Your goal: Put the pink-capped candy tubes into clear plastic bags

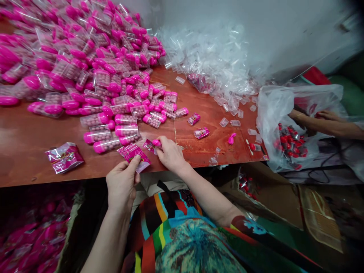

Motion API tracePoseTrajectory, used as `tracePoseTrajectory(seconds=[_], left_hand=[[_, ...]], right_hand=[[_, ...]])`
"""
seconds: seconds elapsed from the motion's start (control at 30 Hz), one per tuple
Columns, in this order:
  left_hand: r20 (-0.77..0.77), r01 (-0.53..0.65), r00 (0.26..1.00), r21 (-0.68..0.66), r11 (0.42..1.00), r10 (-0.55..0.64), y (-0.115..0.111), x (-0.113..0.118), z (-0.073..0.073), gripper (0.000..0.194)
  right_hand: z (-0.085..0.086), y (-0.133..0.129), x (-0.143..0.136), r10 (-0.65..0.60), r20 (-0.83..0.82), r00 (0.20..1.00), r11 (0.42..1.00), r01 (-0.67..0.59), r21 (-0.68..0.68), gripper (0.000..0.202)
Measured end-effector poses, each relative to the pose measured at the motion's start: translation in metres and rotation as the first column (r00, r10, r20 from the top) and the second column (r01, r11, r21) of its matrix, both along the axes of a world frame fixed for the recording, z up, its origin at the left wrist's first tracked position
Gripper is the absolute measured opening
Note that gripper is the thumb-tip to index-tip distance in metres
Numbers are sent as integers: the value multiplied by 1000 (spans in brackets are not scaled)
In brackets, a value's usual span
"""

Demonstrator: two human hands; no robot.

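Note:
Near the front edge of the table, my left hand pinches a flat pink printed wrapper between thumb and fingers. Just to its right, my right hand has its fingers closed on a small item with a pink cap; a small printed piece shows beside it, close to the wrapper. Clear tubes with pink caps and pink balls inside lie just beyond my hands. A shiny pink packet rests on the table to the left.
A large heap of pink-capped tubes covers the back left. Clear empty containers are piled behind. Two small wrapped pieces and a pink cap lie to the right. Another person's hands are in a plastic bag.

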State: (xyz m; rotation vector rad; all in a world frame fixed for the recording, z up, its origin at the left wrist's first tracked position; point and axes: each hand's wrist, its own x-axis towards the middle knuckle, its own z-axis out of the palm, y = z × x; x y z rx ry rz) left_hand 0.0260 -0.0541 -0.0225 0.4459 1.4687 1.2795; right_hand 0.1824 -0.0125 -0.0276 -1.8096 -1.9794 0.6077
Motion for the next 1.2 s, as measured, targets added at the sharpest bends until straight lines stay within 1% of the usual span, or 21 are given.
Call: tracePoseTrajectory(seconds=[0.03, 0.1, 0.13, 0.2, 0.23, 0.27, 0.33, 0.4, 0.47, 0.53, 0.63, 0.67, 0.73, 0.8, 0.87, 0.9, 0.97, 1.03, 1.07, 1.1, 1.2], left_hand=[[22, -2, 1000, -3, 1000, 2, 0, 0, 0, 39], [63, -1, 998, -16, 1000, 2, 0, 3, 1, 39], [81, -5, 997, -18, 1000, 6, 0, 5, 2, 39], [111, -21, 994, -14, 1000, 23, -2, 11, 3, 39], [132, -31, 991, -6, 1000, 31, -3, 15, 3, 39], [158, -24, 987, -3, 1000, 25, -4, 19, 3, 40], [184, -17, 983, 14, 1000, 14, -5, 24, 1, 43], [200, 5, 980, 28, 1000, -11, -4, 25, -1, 44], [202, 56, 978, 34, 998, -62, -3, 23, -2, 43], [179, 88, 979, 43, 995, -95, -1, 19, -3, 42], [130, 61, 989, 54, 997, -68, 3, 9, -2, 42], [125, 50, 991, 48, 998, -56, 4, 5, -2, 42], [140, 38, 989, 30, 999, -42, 5, -1, 1, 42], [187, 12, 982, 25, 1000, -17, 6, -6, 5, 44], [252, -30, 968, 33, 999, 20, 6, -8, 8, 46], [283, -43, 959, 37, 998, 30, 7, -7, 9, 46], [326, -46, 945, 41, 998, 30, 9, -4, 11, 45], [340, -29, 940, 46, 999, 12, 12, 0, 11, 44], [338, -21, 941, 46, 999, 4, 13, 2, 11, 44], [332, -11, 943, 42, 999, -4, 14, 3, 11, 43], [326, 61, 943, 31, 998, -68, 14, 2, 12, 41]], right_hand=[[-1, 0, 0, -17, -10, 1000, 999, 18, 30, 18], [-4, -3, 0, -76, -138, 988, 992, 89, 86, 22], [-6, -6, -1, -109, -250, 962, 986, 136, 92, 25], [-6, -14, -4, -152, -506, 849, 982, 186, 17, 29], [-6, -19, -5, -165, -618, 769, 984, 166, -57, 32], [-5, -23, -7, -174, -700, 693, 984, 102, -143, 36], [-4, -29, -9, -195, -784, 590, 964, -34, -265, 39], [-6, -30, -11, -212, -809, 548, 957, -51, -286, 39], [-10, -26, -13, -201, -811, 550, 968, -15, -251, 38], [-14, -20, -14, -151, -775, 614, 980, -8, -197, 37], [-16, -9, -13, -61, -615, 787, 993, -15, -118, 33], [-14, -6, -11, -51, -564, 824, 996, -1, -93, 31], [-10, -2, -8, -74, -522, 850, 997, 82, -7, 27], [-3, -1, -7, -99, -533, 840, 973, 193, 123, 23], [2, -3, -9, -107, -579, 808, 949, 256, 182, 21], [4, -5, -12, -105, -627, 772, 959, 245, 141, 22], [6, -7, -19, -123, -756, 643, 990, 131, -50, 28], [6, -8, -26, -165, -846, 507, 976, -37, -213, 36], [5, -8, -28, -182, -867, 464, 964, -90, -250, 38], [5, -8, -30, -194, -877, 439, 958, -106, -265, 39], [4, -5, -28, -210, -886, 414, 963, -70, -261, 37]])
